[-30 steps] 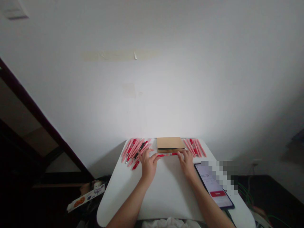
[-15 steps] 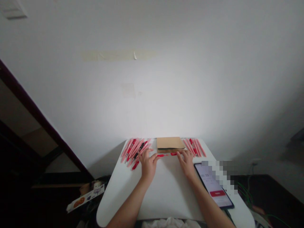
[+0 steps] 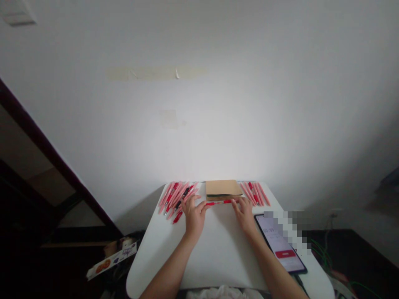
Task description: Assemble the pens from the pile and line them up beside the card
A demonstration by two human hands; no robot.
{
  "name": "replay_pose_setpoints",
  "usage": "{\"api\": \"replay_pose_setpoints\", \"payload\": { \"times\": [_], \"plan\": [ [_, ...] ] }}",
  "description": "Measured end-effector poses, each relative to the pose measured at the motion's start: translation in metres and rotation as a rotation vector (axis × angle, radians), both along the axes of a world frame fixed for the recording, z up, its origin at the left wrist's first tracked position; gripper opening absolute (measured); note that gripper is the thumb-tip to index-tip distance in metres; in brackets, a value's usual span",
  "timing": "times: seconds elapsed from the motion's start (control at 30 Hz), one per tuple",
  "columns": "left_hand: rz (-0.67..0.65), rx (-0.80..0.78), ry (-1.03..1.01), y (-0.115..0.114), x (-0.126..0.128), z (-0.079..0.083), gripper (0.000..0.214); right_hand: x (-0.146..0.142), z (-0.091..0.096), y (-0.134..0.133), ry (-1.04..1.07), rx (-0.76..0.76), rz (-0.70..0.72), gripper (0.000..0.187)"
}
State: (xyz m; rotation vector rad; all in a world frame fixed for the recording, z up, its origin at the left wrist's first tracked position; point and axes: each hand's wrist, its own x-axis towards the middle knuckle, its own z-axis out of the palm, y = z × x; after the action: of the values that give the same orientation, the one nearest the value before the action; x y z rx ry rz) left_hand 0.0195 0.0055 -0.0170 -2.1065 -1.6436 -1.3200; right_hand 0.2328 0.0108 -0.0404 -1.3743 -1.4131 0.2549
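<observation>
Between my two hands a red pen (image 3: 219,202) lies crosswise, with a pale middle and red parts toward both ends. The thumb and fingers of my left hand (image 3: 195,216) pinch its left end. At the other end, my right hand (image 3: 245,214) grips it with the fingertips. Just beyond the pen is a brown paper-covered notebook or pad (image 3: 223,187). A loose pile of pink, red and black pens (image 3: 177,197) lies beside my left fingers, partly hidden by them. Several pink pens and a red one (image 3: 256,193) lie side by side past my right hand.
The white table (image 3: 218,257) stands against a pale wall (image 3: 230,124). A phone (image 3: 282,249) with a lit timer screen rests by my right forearm, partly pixelated. Green cables (image 3: 324,257) run beyond the right edge. Off the left edge is a printed white box or strip (image 3: 112,261).
</observation>
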Motion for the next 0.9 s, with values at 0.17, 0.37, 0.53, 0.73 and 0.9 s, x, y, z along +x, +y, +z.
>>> {"api": "replay_pose_setpoints", "payload": {
  "times": [0.17,0.37,0.53,0.73,0.9],
  "plan": [
    [-0.006,-0.003,-0.001,-0.0006,0.0002,0.0005,0.009,0.0007,0.0048,-0.0039,0.062,0.004,0.06,0.049],
    [-0.005,0.015,-0.004,-0.0002,0.0004,0.0013,0.009,0.001,0.0051,-0.0043,0.064,-0.006,0.061,0.052],
    [-0.002,0.009,0.012,-0.0002,0.0001,0.0002,0.01,0.0018,0.0006,0.0008,0.049,-0.013,0.031,0.059],
    [-0.001,0.019,0.021,0.0006,-0.0005,-0.0007,0.009,0.0023,0.0009,0.0,0.078,-0.012,0.043,0.059],
    [0.008,0.015,0.027,-0.0002,-0.0007,0.0003,0.009,0.0021,0.0023,-0.0012,0.098,-0.035,0.045,0.06]
  ]
}}
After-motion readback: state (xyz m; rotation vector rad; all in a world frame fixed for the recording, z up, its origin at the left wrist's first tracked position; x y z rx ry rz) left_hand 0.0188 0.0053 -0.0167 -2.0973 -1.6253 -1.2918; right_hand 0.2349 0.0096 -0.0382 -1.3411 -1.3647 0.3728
